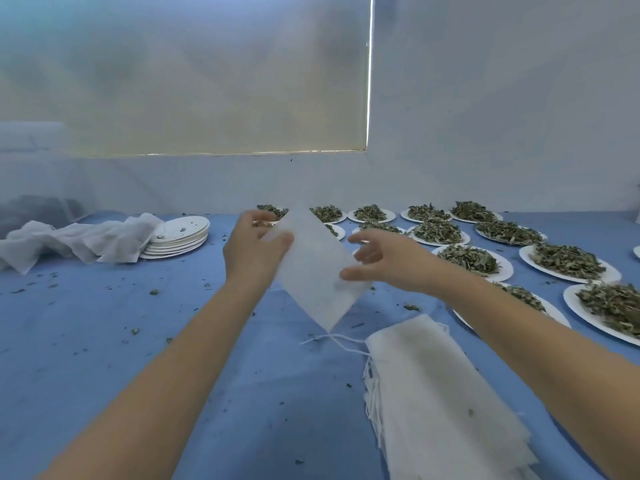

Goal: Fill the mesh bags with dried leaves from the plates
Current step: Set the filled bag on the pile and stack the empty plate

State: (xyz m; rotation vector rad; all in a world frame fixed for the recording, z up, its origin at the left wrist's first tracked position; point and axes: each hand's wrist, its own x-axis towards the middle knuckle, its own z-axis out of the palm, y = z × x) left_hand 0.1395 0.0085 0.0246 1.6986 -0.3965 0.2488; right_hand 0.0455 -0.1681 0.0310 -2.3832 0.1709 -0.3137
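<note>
While an empty mesh bag point(317, 271) is pinched by the left hand point(254, 249) and thumbed by the spread-fingered right hand point(384, 259), emptied plates point(180, 233) are stacked far left and many leaf-laden plates point(568, 263) remain right.

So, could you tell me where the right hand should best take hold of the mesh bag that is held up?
Probably at the lower edge near the right hand. The left hand already pinches the upper corner of the mesh bag, which hangs flat and tilted, its drawstring trailing below. Coming in from the right, thumb in front and fingers behind, should let the layers be parted.
</note>
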